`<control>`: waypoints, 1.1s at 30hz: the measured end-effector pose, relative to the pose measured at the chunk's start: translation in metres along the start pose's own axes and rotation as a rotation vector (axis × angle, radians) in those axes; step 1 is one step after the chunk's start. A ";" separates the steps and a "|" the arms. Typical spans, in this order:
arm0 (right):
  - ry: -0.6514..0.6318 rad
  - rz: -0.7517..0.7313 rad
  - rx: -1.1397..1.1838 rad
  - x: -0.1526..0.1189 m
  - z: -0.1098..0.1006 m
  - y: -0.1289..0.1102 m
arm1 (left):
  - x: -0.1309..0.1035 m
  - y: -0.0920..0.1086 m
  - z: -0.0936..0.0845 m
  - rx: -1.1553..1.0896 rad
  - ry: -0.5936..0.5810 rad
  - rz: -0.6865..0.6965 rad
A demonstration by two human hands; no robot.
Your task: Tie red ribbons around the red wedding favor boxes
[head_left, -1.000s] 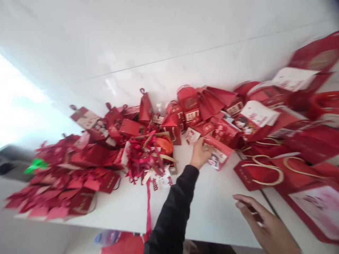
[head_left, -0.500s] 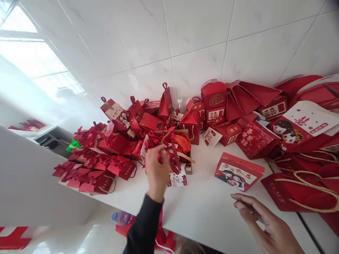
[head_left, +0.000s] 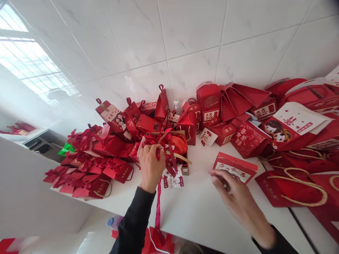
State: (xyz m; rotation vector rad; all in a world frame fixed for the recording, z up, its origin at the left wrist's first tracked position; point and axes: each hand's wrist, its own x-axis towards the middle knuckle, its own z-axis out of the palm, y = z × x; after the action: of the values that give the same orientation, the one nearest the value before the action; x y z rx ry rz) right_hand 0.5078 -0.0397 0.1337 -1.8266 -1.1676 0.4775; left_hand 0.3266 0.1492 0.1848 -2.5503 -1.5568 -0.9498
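My left hand [head_left: 151,164] is closed at the front left of a small cardboard box [head_left: 185,170] filled with red ribbons and strips. Its fingers pinch red ribbon, and a long red ribbon [head_left: 158,208] hangs below it over the table's front edge. My right hand [head_left: 233,197] is in front of a red gift box [head_left: 238,165] with a couple printed on it, hiding part of that picture. Its thumb and fingers are curled and apart, holding nothing visible. A white card with red print [head_left: 173,180] lies before the ribbon box.
Red gift boxes with bows [head_left: 91,176] crowd the left of the white table [head_left: 201,211]. More red boxes line the tiled wall [head_left: 193,35]. Rope-handled red bags [head_left: 283,190] stand at the right. A bottle [head_left: 113,222] is below the table edge.
My right hand has moved left and up, in front of the couple gift box. My left hand remains by the ribbon box, and a long ribbon now shows hanging beneath it.
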 end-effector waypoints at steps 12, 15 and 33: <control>-0.054 -0.127 0.009 0.082 0.067 -0.038 | -0.017 0.001 0.026 0.112 -0.008 0.037; -0.043 -0.145 0.105 0.068 0.045 -0.042 | -0.015 -0.003 0.027 0.105 0.009 0.023; -0.133 0.225 0.375 -0.068 -0.052 0.017 | -0.087 0.126 0.030 -1.421 -0.831 -0.355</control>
State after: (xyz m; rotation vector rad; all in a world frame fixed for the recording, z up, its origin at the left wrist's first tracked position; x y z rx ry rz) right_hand 0.5204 -0.1263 0.1383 -1.6202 -0.8887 0.8960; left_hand 0.4149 0.0243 0.1541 -4.1289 -1.9241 -1.5417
